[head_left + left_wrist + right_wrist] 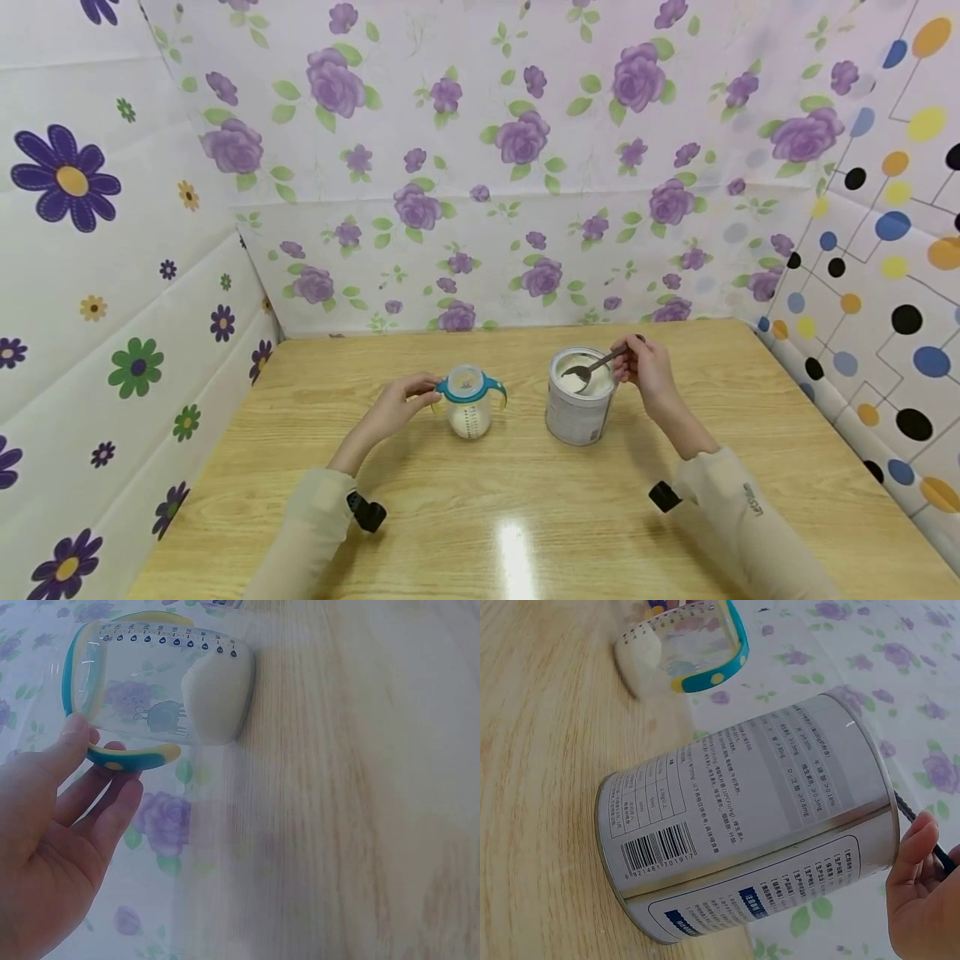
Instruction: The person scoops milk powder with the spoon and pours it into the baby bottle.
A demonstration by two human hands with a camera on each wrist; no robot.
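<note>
A clear baby bottle [471, 417] with a blue collar, two side handles and white powder at its bottom stands on the table. My left hand [405, 404] pinches its left handle [131, 759] between thumb and fingers. To the right stands an open milk powder can [577, 419], pale grey with printed text and a barcode [658, 851]. My right hand [647, 371] grips a dark spoon [611, 356] by its handle. The spoon's bowl, heaped with white powder, is over the can's mouth. In the right wrist view the can's wall hides the bowl.
The wooden table [450, 517] reaches back to a wall sheet with purple roses [522, 137]. Patterned sheets also stand at the left and right sides. Each sleeve carries a small black wrist camera [366, 511].
</note>
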